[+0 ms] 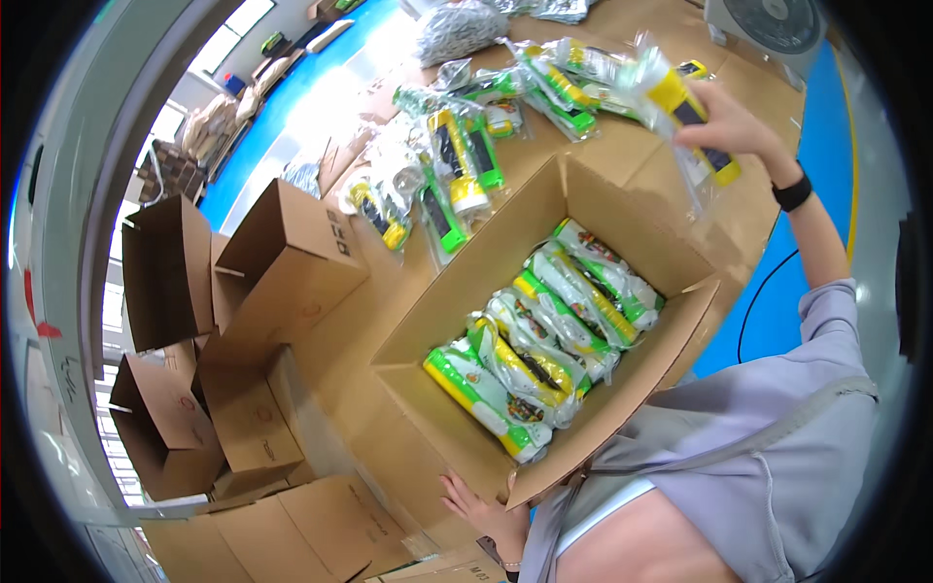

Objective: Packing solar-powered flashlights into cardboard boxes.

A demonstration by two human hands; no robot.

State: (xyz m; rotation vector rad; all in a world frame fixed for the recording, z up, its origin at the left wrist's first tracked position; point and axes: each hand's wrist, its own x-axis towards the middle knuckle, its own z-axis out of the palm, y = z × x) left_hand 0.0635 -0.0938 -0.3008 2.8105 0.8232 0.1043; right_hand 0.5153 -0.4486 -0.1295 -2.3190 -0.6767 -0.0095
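Observation:
Held up at the right, my right hand (727, 121) grips a long yellow-and-black device (680, 102) in a clear plastic bag; its exact kind I cannot tell. Below it stands an open cardboard box (447, 282). Inside lies a row of several bagged green, white and yellow packages (486, 403), side by side. My left hand (486, 510) is at the box's near left corner, fingers spread and stretched out, holding nothing. Part of it is hidden by the box corner and sleeve.
Beyond the box lies a pile of bagged yellow and green devices (457, 165), with a heap of clear bags (462, 34) behind. Several open cartons (292, 262) stand at the left. A white fan (768, 29) is at the far right; a black cable (753, 301) runs over the blue floor.

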